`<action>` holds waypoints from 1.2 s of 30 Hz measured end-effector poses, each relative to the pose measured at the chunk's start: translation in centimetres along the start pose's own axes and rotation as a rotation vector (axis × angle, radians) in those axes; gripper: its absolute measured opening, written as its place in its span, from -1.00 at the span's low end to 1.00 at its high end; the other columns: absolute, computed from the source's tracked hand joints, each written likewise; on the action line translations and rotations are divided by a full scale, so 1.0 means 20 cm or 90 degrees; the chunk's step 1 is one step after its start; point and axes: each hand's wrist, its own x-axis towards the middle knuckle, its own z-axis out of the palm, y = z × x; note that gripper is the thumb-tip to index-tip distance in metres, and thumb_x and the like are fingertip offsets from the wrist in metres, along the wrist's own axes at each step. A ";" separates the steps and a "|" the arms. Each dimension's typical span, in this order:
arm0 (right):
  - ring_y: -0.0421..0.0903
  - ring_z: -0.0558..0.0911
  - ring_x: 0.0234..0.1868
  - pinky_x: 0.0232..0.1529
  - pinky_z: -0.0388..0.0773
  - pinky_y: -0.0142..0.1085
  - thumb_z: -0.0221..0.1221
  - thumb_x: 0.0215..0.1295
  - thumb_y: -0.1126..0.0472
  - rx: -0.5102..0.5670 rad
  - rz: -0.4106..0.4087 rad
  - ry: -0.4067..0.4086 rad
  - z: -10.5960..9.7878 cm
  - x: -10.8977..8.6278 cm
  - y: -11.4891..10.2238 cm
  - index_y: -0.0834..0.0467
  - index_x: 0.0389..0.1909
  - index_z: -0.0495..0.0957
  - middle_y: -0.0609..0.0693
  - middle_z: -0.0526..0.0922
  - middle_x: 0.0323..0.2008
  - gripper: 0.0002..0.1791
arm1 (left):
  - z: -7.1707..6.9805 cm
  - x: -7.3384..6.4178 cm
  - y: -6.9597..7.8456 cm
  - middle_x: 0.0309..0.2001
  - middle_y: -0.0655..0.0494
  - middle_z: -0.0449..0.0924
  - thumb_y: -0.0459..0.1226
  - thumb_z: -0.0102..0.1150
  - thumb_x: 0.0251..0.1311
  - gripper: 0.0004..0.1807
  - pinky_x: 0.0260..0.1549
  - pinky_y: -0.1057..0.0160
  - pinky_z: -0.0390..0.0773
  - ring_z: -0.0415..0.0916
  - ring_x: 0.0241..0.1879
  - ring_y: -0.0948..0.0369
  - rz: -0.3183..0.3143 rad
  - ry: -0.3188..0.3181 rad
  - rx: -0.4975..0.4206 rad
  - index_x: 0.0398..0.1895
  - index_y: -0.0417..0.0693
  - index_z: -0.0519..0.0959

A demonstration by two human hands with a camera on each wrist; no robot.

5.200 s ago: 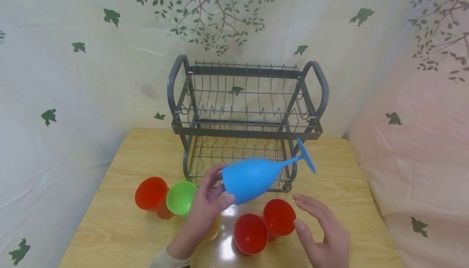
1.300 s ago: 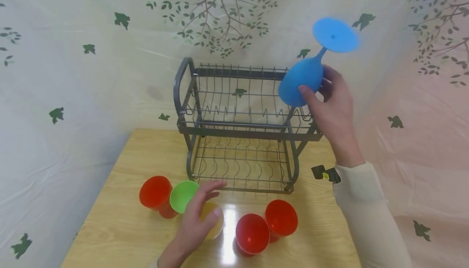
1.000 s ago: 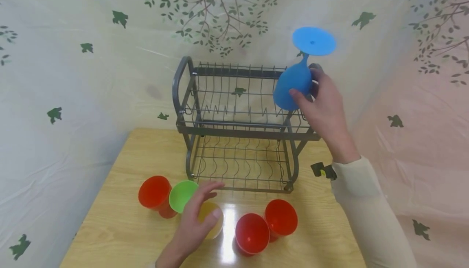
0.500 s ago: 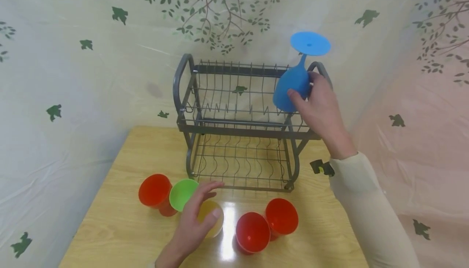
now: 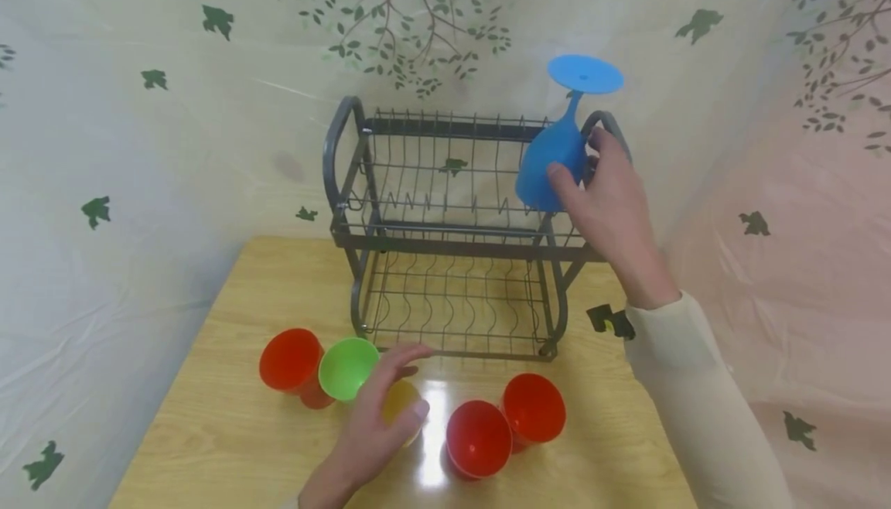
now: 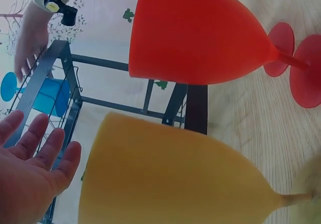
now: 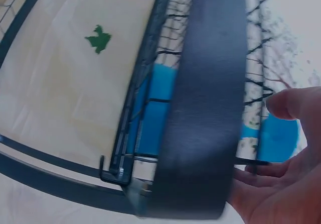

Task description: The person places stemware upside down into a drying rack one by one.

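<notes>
A blue plastic goblet (image 5: 554, 162) stands upside down, foot uppermost, at the right end of the upper tier of the black dish rack (image 5: 445, 244). My right hand (image 5: 612, 203) holds its bowl, thumb on the near side; the other fingertips are partly hidden. In the right wrist view a rack bar (image 7: 200, 108) covers part of the goblet. My left hand (image 5: 372, 416) hovers with loosely spread fingers beside a yellow goblet (image 6: 170, 174), which it partly hides in the head view. It holds nothing. A green goblet (image 5: 348, 370) stands just left of that hand.
A red goblet (image 5: 291, 362) is at the left, and two more, one nearer (image 5: 479, 439) and one farther (image 5: 533, 408), stand right of centre on the wooden table (image 5: 223, 432). Behind the rack hangs a patterned sheet (image 5: 278, 107).
The blue goblet has passed from my left hand to my right, turned upside down and come down onto the upper tier. Over the last half second it has barely moved.
</notes>
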 end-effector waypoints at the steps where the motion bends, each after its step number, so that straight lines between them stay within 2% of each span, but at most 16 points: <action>1: 0.20 0.28 0.53 0.43 0.33 0.14 0.03 0.48 -0.23 0.009 0.002 0.011 -0.01 -0.02 0.00 0.14 0.66 -0.08 0.11 0.10 0.62 -0.06 | 0.01 0.00 0.00 0.31 0.04 0.51 -0.44 0.19 0.16 -0.37 0.24 0.13 0.54 0.43 0.31 0.12 -0.001 -0.003 0.007 0.37 -0.07 0.46; 5: 0.07 0.32 0.52 0.47 0.31 0.07 0.03 0.46 -0.27 0.039 -0.006 0.073 -0.05 -0.13 -0.02 0.00 0.64 0.06 -0.04 0.23 0.58 -0.15 | 0.03 0.01 0.01 0.31 0.05 0.51 -0.42 0.22 0.17 -0.37 0.23 0.13 0.54 0.45 0.28 0.11 0.000 -0.019 0.024 0.37 -0.06 0.46; 9: -0.01 0.42 0.44 0.44 0.33 0.05 0.09 0.46 -0.19 0.070 -0.039 0.139 -0.07 -0.24 -0.02 0.01 0.54 0.28 -0.09 0.40 0.47 -0.28 | 0.06 0.01 0.02 0.31 0.09 0.51 -0.43 0.23 0.13 -0.33 0.23 0.12 0.52 0.48 0.24 0.11 -0.002 -0.035 0.029 0.38 0.03 0.46; 15: -0.16 0.51 0.30 0.33 0.35 -0.32 0.20 0.43 0.07 0.125 -0.104 0.242 -0.08 -0.38 0.03 0.06 0.38 0.49 -0.06 0.57 0.30 -0.47 | 0.10 0.03 0.06 0.32 0.09 0.49 -0.42 0.23 0.13 -0.31 0.23 0.08 0.52 0.45 0.25 0.09 0.008 -0.074 0.029 0.40 0.03 0.43; 18: -0.19 0.51 0.28 0.31 0.34 -0.39 0.22 0.43 0.13 0.145 -0.102 0.270 -0.08 -0.44 0.06 0.06 0.35 0.52 -0.05 0.59 0.27 -0.51 | 0.11 0.04 0.08 0.36 0.17 0.44 -0.38 0.26 0.13 -0.28 0.25 0.01 0.52 0.42 0.29 0.11 -0.020 -0.098 0.047 0.43 0.10 0.40; 20: -0.18 0.51 0.28 0.32 0.35 -0.38 0.21 0.43 0.16 0.156 -0.094 0.277 -0.08 -0.48 0.09 0.08 0.35 0.52 -0.05 0.59 0.27 -0.52 | 0.12 0.04 0.08 0.39 0.23 0.40 -0.31 0.28 0.15 -0.28 0.27 -0.05 0.50 0.39 0.33 0.14 -0.045 -0.120 0.062 0.44 0.18 0.38; 27: -0.17 0.52 0.26 0.32 0.38 -0.37 0.18 0.43 0.24 0.176 -0.098 0.274 -0.07 -0.57 0.20 0.15 0.33 0.53 -0.04 0.60 0.25 -0.54 | 0.15 0.06 0.10 0.44 0.21 0.35 -0.05 0.32 0.26 -0.28 0.30 -0.06 0.49 0.33 0.38 0.18 -0.057 -0.219 0.136 0.48 0.14 0.34; 31: -0.17 0.53 0.27 0.33 0.39 -0.38 0.16 0.45 0.29 0.189 -0.097 0.241 -0.05 -0.63 0.28 0.20 0.34 0.51 0.01 0.60 0.26 -0.54 | 0.16 0.08 0.12 0.51 0.25 0.25 0.09 0.31 0.27 -0.21 0.31 -0.08 0.49 0.24 0.45 0.17 -0.091 -0.281 0.175 0.54 0.21 0.28; 36: -0.20 0.52 0.26 0.30 0.36 -0.45 0.13 0.49 0.28 0.158 -0.056 0.166 0.00 -0.72 0.38 0.12 0.38 0.50 -0.05 0.59 0.28 -0.54 | 0.17 0.09 0.12 0.57 0.31 0.14 0.22 0.32 0.21 -0.09 0.28 -0.10 0.51 0.18 0.50 0.15 -0.099 -0.337 0.230 0.59 0.29 0.21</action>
